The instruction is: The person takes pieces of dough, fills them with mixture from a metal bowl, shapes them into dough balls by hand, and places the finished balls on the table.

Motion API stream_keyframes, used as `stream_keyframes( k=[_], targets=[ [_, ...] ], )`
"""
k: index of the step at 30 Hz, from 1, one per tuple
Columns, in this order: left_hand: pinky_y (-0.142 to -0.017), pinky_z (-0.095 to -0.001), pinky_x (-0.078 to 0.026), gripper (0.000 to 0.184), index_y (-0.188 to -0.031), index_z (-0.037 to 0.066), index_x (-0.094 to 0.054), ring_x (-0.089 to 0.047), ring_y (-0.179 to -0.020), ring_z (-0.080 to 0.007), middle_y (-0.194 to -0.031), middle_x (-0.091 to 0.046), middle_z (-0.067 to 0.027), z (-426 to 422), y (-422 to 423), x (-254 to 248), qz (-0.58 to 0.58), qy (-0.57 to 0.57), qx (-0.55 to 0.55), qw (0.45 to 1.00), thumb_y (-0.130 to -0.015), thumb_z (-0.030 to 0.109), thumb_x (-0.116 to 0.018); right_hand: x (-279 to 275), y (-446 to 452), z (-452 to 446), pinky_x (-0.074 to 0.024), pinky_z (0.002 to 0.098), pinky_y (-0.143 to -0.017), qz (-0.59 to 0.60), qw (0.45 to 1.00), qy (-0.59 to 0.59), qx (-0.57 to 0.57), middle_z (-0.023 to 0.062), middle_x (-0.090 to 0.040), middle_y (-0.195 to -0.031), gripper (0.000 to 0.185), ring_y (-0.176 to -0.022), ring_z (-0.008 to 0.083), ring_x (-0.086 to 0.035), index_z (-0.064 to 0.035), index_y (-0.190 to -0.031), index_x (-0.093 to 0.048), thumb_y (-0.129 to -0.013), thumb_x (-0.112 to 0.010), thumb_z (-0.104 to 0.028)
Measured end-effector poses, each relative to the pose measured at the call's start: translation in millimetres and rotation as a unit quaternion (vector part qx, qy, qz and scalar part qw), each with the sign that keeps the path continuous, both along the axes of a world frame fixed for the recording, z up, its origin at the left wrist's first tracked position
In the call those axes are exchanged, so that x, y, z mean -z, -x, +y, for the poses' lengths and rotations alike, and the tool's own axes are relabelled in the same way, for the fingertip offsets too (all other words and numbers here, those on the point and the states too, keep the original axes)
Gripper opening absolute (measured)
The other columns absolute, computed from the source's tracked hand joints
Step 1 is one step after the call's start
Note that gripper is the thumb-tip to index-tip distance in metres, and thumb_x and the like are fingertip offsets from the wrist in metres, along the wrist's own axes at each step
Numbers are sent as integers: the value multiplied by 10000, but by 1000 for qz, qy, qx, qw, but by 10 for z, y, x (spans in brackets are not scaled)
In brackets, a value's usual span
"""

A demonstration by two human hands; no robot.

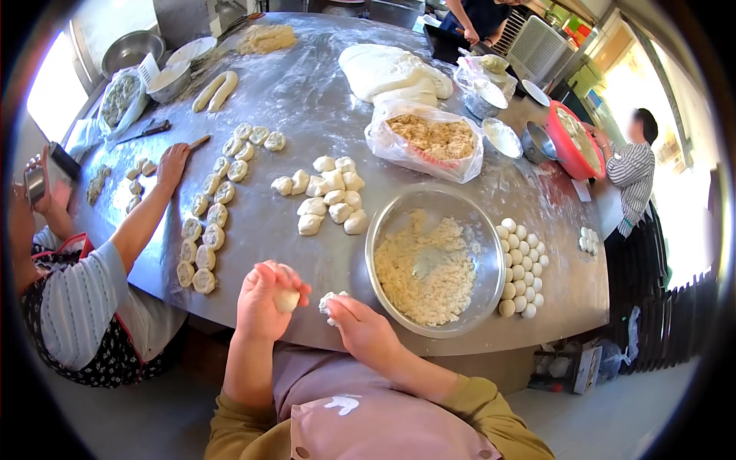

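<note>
My left hand [262, 300] is curled around a smooth, pale dough ball [286, 300] above the table's near edge. Just to its right, the fingertips of my right hand [366, 331] pinch a small white clump of crumbly filling [330, 307]. The two hands are apart. A wide steel bowl [491, 264] of crumbly pale filling [425, 268] stands beside my right hand. Beyond my hands lies a cluster of dough pieces [331, 192]. Several round white balls [524, 268] sit in rows right of the bowl.
At left, a co-worker's hand [173, 162] holds a wooden stick near rows of flattened dough rounds [205, 257]. A bag of brown crumbly filling [431, 138] and a large dough mass [391, 73] lie farther back. A person in stripes [633, 165] stands by a red basin [571, 146].
</note>
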State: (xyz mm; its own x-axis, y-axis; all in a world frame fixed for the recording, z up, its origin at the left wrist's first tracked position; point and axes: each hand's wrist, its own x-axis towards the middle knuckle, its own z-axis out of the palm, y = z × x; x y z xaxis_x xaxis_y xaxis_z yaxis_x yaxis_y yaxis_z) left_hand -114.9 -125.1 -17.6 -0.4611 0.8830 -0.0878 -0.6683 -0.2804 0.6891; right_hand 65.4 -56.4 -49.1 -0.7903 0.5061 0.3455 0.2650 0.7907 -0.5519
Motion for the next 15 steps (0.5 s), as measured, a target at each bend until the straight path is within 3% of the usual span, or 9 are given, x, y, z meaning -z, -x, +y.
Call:
stream_keyframes(
  k=[2, 3, 4, 8, 10, 13, 15],
  targets=[
    [-527, -373, -473, 569, -626, 70, -496, -575, -626, -259, -664, -523, -76, 7, 59, 154, -34, -88, 47, 994, -982, 513, -465, 302, -19, -36, -507, 394, -937, -50, 998, -24, 0, 187, -625, -1188, 351, -1132, 330, -599, 4, -1184, -621, -872, -664, -151],
    [-489, -371, -432, 658, -539, 79, -377, -501, -548, -253, -586, -413, -59, 33, -20, 56, -51, -17, 25, 998, -973, 572, -407, 336, -11, -50, -489, 402, -968, -62, 997, -44, -4, 203, -608, -1221, 363, -1171, 340, -577, 12, -1197, -611, -889, -650, -175],
    [-489, -372, -433, 655, -542, 80, -381, -502, -550, -251, -588, -417, -59, 71, -26, 51, -48, -23, 34, 998, -975, 569, -408, 347, -4, -39, -471, 410, -1000, -73, 995, -66, -7, 218, -592, -1254, 377, -1209, 349, -554, 20, -1210, -601, -905, -636, -199],
    [-493, -373, -435, 641, -541, 93, -382, -501, -551, -245, -589, -413, -54, 225, -78, -63, -66, -10, 25, 997, -996, 545, -397, -53, -25, 22, -453, 407, -1013, -112, 989, 94, -12, 231, -554, -1308, 514, -1225, 384, -530, 39, -1303, -510, -921, -645, -278],
    [-503, -373, -438, 636, -539, 101, -382, -494, -545, -240, -590, -410, -50, 309, -96, -184, -88, 17, -13, 996, -1006, 533, -391, -468, -46, 39, -458, 408, -983, -44, 984, 173, -19, 237, -531, -1316, 530, -1197, 388, -532, 44, -1323, -473, -922, -649, -254],
    [-667, -388, -481, 627, -554, 107, -380, -569, -715, -261, -608, -410, -45, 466, -155, -196, -105, -6, -37, 994, -1007, 538, -394, -803, 32, 145, -463, 408, -948, 67, 978, 195, -16, 237, -525, -1294, 544, -1151, 386, -545, 44, -1342, -434, -922, -651, -225],
    [-852, -412, -443, 631, -603, 96, -438, -556, -966, -274, -706, -510, -76, 604, -342, -215, -85, -32, -54, 994, -999, 580, -362, -808, 150, 222, -466, 403, -921, 151, 978, 143, 4, 224, -553, -1214, 508, -1090, 368, -564, 36, -1308, -444, -926, -647, -230]
  ],
)
